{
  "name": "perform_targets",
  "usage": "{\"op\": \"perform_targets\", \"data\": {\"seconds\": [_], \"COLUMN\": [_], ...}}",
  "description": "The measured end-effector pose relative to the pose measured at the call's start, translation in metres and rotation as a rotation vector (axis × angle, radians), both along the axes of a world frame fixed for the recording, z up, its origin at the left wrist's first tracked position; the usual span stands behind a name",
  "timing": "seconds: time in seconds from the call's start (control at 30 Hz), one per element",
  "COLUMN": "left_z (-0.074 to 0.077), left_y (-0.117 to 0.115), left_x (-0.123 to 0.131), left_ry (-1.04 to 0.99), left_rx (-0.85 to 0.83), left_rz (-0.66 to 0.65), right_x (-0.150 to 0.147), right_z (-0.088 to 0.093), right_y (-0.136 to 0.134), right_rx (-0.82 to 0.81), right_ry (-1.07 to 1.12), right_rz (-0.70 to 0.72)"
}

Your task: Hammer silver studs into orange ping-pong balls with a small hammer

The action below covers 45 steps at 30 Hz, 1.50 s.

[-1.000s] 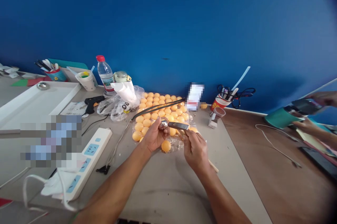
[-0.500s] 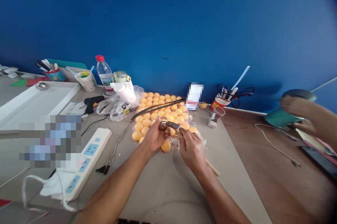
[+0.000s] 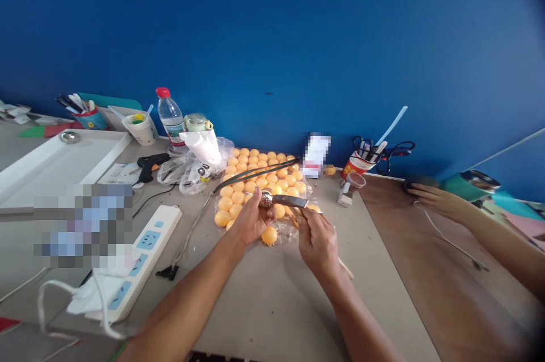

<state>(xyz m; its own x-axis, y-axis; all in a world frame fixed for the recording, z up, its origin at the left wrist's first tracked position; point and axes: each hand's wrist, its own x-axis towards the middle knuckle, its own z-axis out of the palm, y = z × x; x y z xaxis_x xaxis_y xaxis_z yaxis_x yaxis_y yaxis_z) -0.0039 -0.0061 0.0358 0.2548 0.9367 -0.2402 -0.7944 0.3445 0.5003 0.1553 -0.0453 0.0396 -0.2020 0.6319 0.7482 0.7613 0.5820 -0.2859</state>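
Observation:
My left hand (image 3: 251, 220) pinches a small, shiny, brownish-silver round piece (image 3: 266, 198) between thumb and fingers. My right hand (image 3: 318, 243) is closed around one end of a flat, narrow, knife-like tool (image 3: 292, 201), dark with a pale shine. The tool's other end meets the round piece, though its exact contact is hidden. Just beneath both hands lies a bag of orange balls (image 3: 238, 186), ping-pong sized, in clear plastic. One orange ball (image 3: 269, 235) sits at the near edge, below my left fingers. A pale wooden stick (image 3: 347, 269) shows beside my right wrist.
A power strip (image 3: 147, 260) and glue gun (image 3: 151, 166) lie left, behind them a water bottle (image 3: 170, 118) and white tray (image 3: 114, 149). A pen cup (image 3: 360, 162) stands back right. At far right a co-worker's hand (image 3: 434, 200) is by a teal canister (image 3: 462, 185).
My right hand has shifted slightly right and tilted the tool, showing more of its length. My left hand stays put. The co-worker's hand has moved left with the dark lid, away from the canister.

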Motion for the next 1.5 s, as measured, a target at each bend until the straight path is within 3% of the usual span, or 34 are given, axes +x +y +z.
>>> {"op": "perform_targets", "data": {"seconds": [0.23, 0.43, 0.63, 0.77, 1.13, 1.5], "left_z": [-0.008, -0.009, -0.005, -0.003, -0.007, -0.005], "left_y": [0.002, 0.003, 0.002, 0.001, 0.006, 0.005], "left_x": [0.002, 0.002, -0.001, -0.004, -0.003, -0.001], "left_ry": [0.029, 0.084, 0.054, 0.043, -0.022, -0.094], "left_rx": [0.037, -0.038, -0.030, -0.022, 0.068, -0.030], "left_rz": [-0.086, -0.009, -0.055, -0.040, 0.020, 0.000], "right_x": [0.001, -0.008, -0.004, -0.004, 0.003, -0.008], "right_z": [0.002, 0.003, 0.003, 0.002, 0.000, 0.000], "right_y": [-0.003, -0.002, -0.002, -0.001, -0.001, -0.001], "right_rx": [0.033, -0.004, 0.006, -0.043, 0.015, -0.026], "right_ry": [0.021, -0.068, -0.023, -0.071, 0.015, -0.065], "right_rz": [-0.036, 0.028, -0.029, 0.009, -0.046, -0.004]}}
